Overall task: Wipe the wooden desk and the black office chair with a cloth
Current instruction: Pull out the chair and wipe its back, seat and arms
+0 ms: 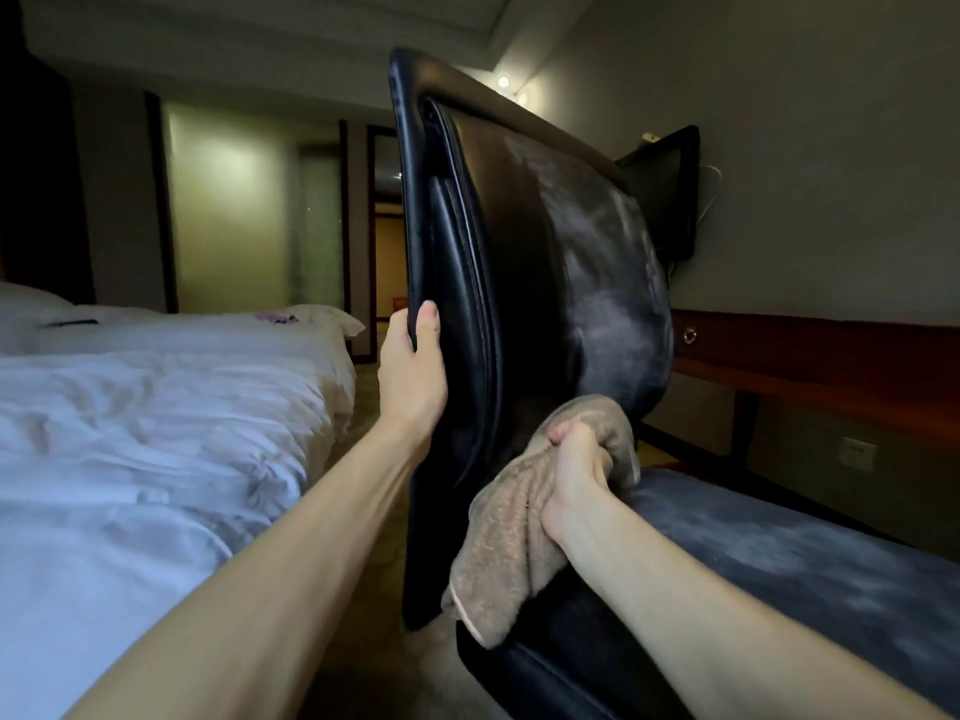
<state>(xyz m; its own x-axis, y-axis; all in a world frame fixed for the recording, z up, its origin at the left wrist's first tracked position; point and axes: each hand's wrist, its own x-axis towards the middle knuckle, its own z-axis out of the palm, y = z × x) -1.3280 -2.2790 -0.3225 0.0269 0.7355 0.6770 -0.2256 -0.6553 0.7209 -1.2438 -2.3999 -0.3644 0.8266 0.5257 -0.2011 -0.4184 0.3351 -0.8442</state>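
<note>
The right hand (574,485) clenches a bunched brown cloth (504,543) against the lower back of the black office chair (561,262). Left of it and farther off, the left hand (413,366) grips the backrest's edge. Beyond the right hand stands the wooden desk (831,350).

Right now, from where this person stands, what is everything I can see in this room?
office chair: one, black, centre, pale dusty streaks on its backrest
cloth: one, brown, bunched against the chair where backrest meets seat
desk: one, reddish-brown wood, right, along the wall behind the chair
screen: one, black, on the wall above the desk
bed: one, white bedding, left
wall socket: one, pale, low on the wall under the desk
left hand: one, grips the backrest's left edge
right hand: one, grips the cloth
</note>
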